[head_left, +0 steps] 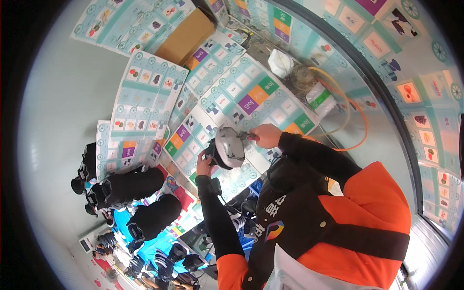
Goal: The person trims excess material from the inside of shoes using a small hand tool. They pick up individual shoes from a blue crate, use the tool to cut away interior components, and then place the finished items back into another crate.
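Above the work table hangs a rounded silver-grey, helmet-like shell point(229, 149) with a black lower edge. My left hand point(204, 165) grips its black edge from the left. On the other side, my right hand point(267, 136) is closed around a small tool with a red handle point(252, 137). The tool's dark end points at the shell's right side, close to it or touching; which one I cannot tell. Under both hands, printed teal, purple and orange sheets cover the work table point(227, 104).
At the table's far right are a white container point(280, 63), a clear bag with a green label point(320, 98) and an orange hose point(363, 126). A cardboard box point(186, 37) stands at the back. Several black padded items, such as this long one point(130, 185), lie to the left.
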The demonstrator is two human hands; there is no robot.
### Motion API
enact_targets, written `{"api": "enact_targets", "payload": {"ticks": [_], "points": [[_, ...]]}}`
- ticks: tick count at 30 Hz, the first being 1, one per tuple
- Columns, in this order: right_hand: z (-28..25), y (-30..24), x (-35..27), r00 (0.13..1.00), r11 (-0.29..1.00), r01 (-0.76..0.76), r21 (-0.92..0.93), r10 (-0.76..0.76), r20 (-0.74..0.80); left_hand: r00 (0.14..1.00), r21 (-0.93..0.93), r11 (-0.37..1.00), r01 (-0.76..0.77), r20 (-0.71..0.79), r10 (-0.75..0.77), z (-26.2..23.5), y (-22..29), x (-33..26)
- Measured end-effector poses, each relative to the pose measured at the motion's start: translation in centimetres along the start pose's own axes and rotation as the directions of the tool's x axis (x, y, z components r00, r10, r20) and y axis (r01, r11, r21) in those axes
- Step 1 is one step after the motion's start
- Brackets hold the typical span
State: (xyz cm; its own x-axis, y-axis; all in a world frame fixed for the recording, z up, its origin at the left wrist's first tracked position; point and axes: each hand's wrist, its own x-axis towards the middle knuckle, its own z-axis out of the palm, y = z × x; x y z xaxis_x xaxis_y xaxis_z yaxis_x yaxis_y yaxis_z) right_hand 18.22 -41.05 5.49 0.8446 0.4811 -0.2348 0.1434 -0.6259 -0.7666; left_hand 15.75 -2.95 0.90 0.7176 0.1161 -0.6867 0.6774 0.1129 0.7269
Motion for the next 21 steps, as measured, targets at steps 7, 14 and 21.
{"api": "enact_targets", "payload": {"ticks": [7,14,21], "points": [[1.0,0.1,-0.2,0.979,0.994,-0.092,0.05,0.082,0.187,0.998,0.044,0.997,-0.064,-0.006,0.064,0.0,-1.0,-0.7],[0.5,-0.7,-0.7,0.973,0.985,-0.136,0.108,0.112,0.202,0.998,0.075,0.996,-0.052,-0.038,0.055,-1.4,-3.2,-1.4],[2.5,-0.4,-0.9,0.998,0.984,-0.05,0.173,0.054,-0.02,0.989,0.071,0.987,-0.142,-0.041,0.145,-2.0,-4.8,-0.9]]}}
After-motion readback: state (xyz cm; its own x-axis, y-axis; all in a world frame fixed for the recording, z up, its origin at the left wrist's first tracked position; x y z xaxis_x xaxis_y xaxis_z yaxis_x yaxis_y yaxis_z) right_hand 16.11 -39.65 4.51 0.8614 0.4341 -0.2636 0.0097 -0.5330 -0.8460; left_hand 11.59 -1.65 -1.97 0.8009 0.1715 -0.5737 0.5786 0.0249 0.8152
